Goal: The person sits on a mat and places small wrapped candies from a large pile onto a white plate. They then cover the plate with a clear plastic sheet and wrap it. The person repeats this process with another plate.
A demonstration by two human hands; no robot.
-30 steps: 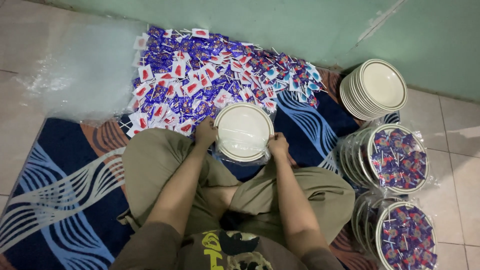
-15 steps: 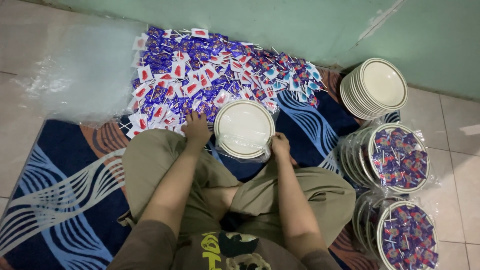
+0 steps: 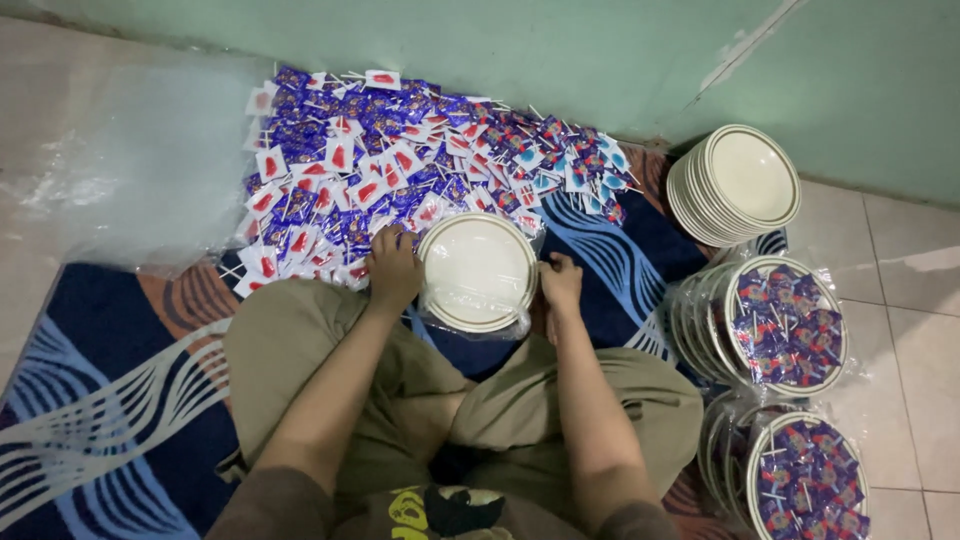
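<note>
A cream plate (image 3: pixel 478 268) inside a clear plastic bag lies on the rug in front of my crossed legs. My right hand (image 3: pixel 560 283) grips its right rim through the plastic. My left hand (image 3: pixel 393 268) rests just left of the plate, fingers curled down into the near edge of a big pile of small packets (image 3: pixel 400 170), blue-purple ones and white ones with red marks, some on thin sticks. The pile spreads from the plate back to the wall.
A stack of bare cream plates (image 3: pixel 745 180) stands at the right by the green wall (image 3: pixel 600 50). Two bagged stacks of plates topped with packets (image 3: pixel 785 325) (image 3: pixel 810 480) sit nearer on the right. Clear plastic sheeting (image 3: pixel 130 190) lies at left, beyond the blue patterned rug (image 3: pixel 110 400).
My left hand has left the plate's rim and moved left into the packet pile. My right hand has stayed on the plate's right edge.
</note>
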